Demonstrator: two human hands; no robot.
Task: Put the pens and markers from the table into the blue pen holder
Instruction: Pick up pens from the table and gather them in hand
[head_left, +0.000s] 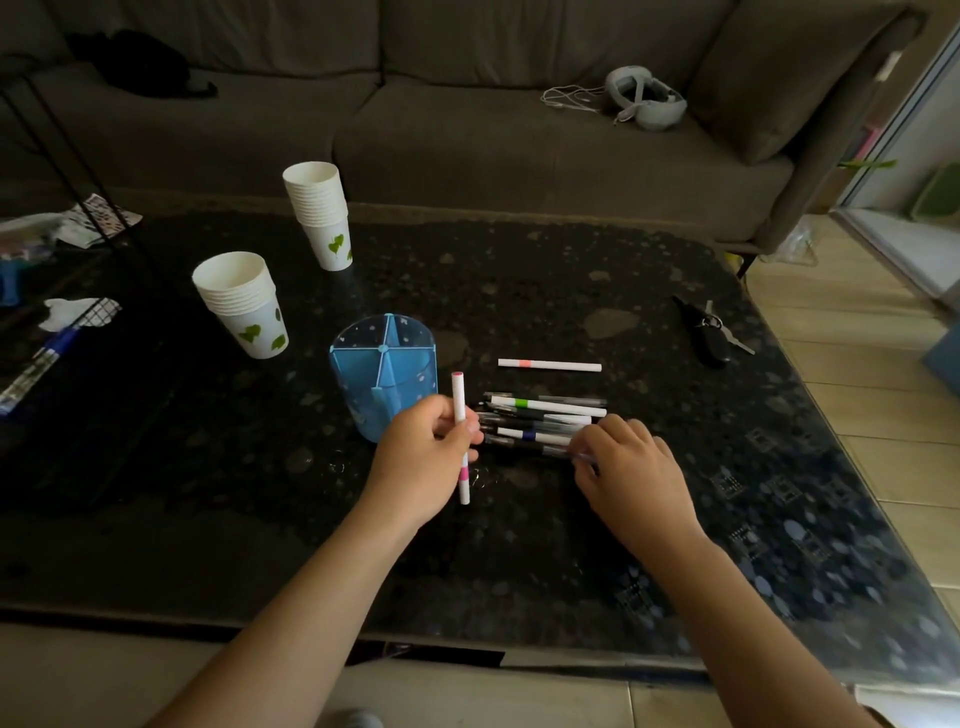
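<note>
Gripping a pink-banded marker (460, 436) nearly upright, the left hand (423, 457) is hovering just right of the blue pen holder (384, 374), nearer than the right hand (631, 467), which is pinching a pen (558, 452) from the pile.

2 bare forearms, left hand (423, 457), right hand (631, 470), no sleeves

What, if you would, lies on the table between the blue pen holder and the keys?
In the head view, between the blue pen holder and the keys lies one white marker with an orange-pink band, flat on the dark table; otherwise bare tabletop.
</note>
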